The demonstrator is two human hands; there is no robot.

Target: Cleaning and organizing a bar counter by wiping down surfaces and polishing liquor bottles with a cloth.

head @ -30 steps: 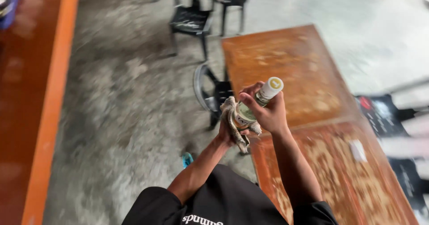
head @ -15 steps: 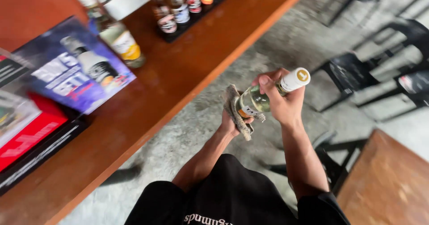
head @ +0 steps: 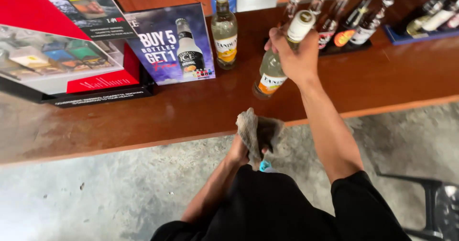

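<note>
Wooden bar counter (head: 143,116) runs across the frame above a grey concrete floor (head: 95,198), seen from over a person in a black shirt. The right hand (head: 294,54) is wrapped around the neck and shoulder of a clear glass bottle (head: 275,69), fingers curled tight about it. The bottle tilts, its long axis running from the white cap at upper right down to its base at lower left, the base just over the counter; whether it touches the wood cannot be told. The left hand (head: 239,150), lower and near the body, clutches a crumpled grey rag (head: 257,131), which hides most of its fingers. A second, upright bottle (head: 224,28) stands just left, beside a purple advertising card (head: 172,42). Behind the held bottle, a row of small dark bottles (head: 344,14) sits in a tray, partly hidden by the hand. A red display case (head: 67,54) is cut off at the left edge.
</note>
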